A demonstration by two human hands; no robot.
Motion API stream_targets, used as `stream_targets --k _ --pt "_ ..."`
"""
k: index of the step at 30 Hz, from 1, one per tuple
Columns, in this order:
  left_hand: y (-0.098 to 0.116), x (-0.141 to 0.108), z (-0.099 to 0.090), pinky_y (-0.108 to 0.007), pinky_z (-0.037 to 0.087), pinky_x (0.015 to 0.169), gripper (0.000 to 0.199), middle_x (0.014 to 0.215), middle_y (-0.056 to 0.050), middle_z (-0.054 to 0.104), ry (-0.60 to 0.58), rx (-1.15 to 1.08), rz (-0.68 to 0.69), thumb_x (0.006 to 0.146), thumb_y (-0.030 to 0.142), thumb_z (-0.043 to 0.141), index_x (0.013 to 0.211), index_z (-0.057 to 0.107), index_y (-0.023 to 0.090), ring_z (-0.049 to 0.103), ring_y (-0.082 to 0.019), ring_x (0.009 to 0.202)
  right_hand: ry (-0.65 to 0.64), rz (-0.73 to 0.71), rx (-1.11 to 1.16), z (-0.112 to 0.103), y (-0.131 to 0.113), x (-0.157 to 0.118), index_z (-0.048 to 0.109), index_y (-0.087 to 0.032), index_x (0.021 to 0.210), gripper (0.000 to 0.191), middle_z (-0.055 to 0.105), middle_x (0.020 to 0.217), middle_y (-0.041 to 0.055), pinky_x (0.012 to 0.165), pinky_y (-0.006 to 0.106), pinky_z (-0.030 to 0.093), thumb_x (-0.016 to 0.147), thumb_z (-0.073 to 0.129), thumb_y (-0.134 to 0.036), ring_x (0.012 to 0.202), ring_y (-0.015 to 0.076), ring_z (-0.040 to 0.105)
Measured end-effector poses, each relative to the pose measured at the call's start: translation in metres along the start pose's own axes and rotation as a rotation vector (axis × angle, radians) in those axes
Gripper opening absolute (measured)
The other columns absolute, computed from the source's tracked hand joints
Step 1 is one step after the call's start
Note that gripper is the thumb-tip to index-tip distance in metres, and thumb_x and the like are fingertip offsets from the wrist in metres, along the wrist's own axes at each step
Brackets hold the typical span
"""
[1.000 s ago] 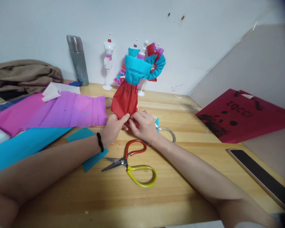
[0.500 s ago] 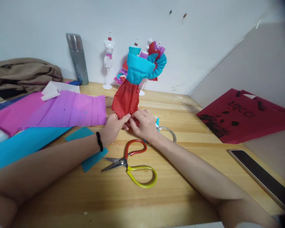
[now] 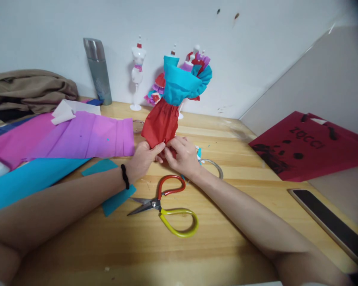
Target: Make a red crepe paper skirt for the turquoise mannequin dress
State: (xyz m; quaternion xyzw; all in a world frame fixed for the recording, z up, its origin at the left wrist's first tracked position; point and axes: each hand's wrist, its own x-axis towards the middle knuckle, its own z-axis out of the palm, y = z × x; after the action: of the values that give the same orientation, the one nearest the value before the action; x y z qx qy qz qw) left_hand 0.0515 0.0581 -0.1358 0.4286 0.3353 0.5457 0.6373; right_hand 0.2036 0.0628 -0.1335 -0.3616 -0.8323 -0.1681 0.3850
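The little dress [image 3: 162, 121] was held upright above the middle of the desk [image 3: 131, 254], and since the earlier frames it had tipped slightly to the right, now hiding the centre of the blue ruffle [image 3: 207, 79] behind it, which had shown a second before. Both hands had stayed at the hem: the left hand [image 3: 143, 159] pinched it between thumb and fingers, and the right hand [image 3: 183, 155] was closed on it just beside, its fingertips partly hidden. The skirt was red, thin and creased, gathered into fine folds at the waist and flaring downward; the top was a smooth turquoise band with a broad folded edge. Whether it was paper or cloth could not be told. A black band [image 3: 125, 176] circled the left wrist. Near the hands lay scissors [image 3: 155, 203] with metal blades parted and one red and one yellow looped handle, a flat turquoise scrap [image 3: 119, 200], and a grey ring [image 3: 218, 167] partly covered by the right hand. To the left spread a pleated purple sheet [image 3: 98, 137]. Behind stood a glossy white dress form [image 3: 137, 63] and a grey bottle [image 3: 99, 75] with a metallic cap. The dark red bag [image 3: 310, 147] at the right read "ZQCCI" in black letters.
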Motion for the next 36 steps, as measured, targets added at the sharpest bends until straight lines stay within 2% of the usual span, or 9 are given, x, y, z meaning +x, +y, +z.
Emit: stream_targets --k 9,16,22,32,36 --pt "0.001 0.0 0.0 -0.02 0.046 0.046 0.021 0.064 -0.001 0.067 -0.012 0.019 0.004 0.073 0.028 0.084 0.071 0.068 0.015 0.057 -0.009 0.051 0.002 0.028 0.06 -0.002 0.0 0.002 0.051 -0.023 0.074 0.017 0.057 0.066 0.0018 0.064 0.034 0.037 0.091 0.052 -0.021 0.062 0.0187 0.051" --pt "-0.004 0.002 -0.002 -0.02 0.049 0.047 0.025 0.074 -0.005 0.073 -0.036 0.018 0.021 0.074 0.033 0.084 0.084 0.073 0.013 0.062 -0.011 0.056 0.002 0.092 0.121 -0.01 0.0 0.005 0.049 -0.024 0.074 0.017 0.056 0.063 0.0 0.065 0.035 0.039 0.089 0.053 -0.024 0.058 0.0173 0.05" --pt "-0.004 0.003 -0.002 -0.021 0.049 0.047 0.026 0.066 -0.004 0.071 -0.035 0.049 0.013 0.077 0.037 0.083 0.076 0.071 0.014 0.061 -0.011 0.052 0.083 0.111 0.1 -0.013 -0.009 0.01 0.049 -0.025 0.074 0.021 0.057 0.063 0.0002 0.063 0.034 0.039 0.093 0.054 -0.03 0.058 0.0171 0.051" --pt "-0.005 0.002 -0.001 -0.021 0.048 0.045 0.037 0.073 -0.005 0.073 -0.016 0.022 0.016 0.072 0.042 0.087 0.089 0.074 0.012 0.06 -0.01 0.052 0.062 0.202 0.138 -0.013 -0.011 0.019 0.045 -0.025 0.074 0.019 0.059 0.066 0.0007 0.059 0.032 0.039 0.089 0.056 -0.025 0.059 0.017 0.054" --pt "-0.003 0.001 0.0 -0.02 0.045 0.043 0.032 0.065 -0.002 0.07 -0.012 0.038 0.011 0.071 0.038 0.087 0.08 0.07 0.013 0.058 -0.01 0.048 0.067 0.21 0.142 -0.012 -0.011 0.018 0.046 -0.024 0.074 0.018 0.059 0.065 0.0006 0.062 0.033 0.041 0.089 0.054 -0.022 0.061 0.0174 0.055"
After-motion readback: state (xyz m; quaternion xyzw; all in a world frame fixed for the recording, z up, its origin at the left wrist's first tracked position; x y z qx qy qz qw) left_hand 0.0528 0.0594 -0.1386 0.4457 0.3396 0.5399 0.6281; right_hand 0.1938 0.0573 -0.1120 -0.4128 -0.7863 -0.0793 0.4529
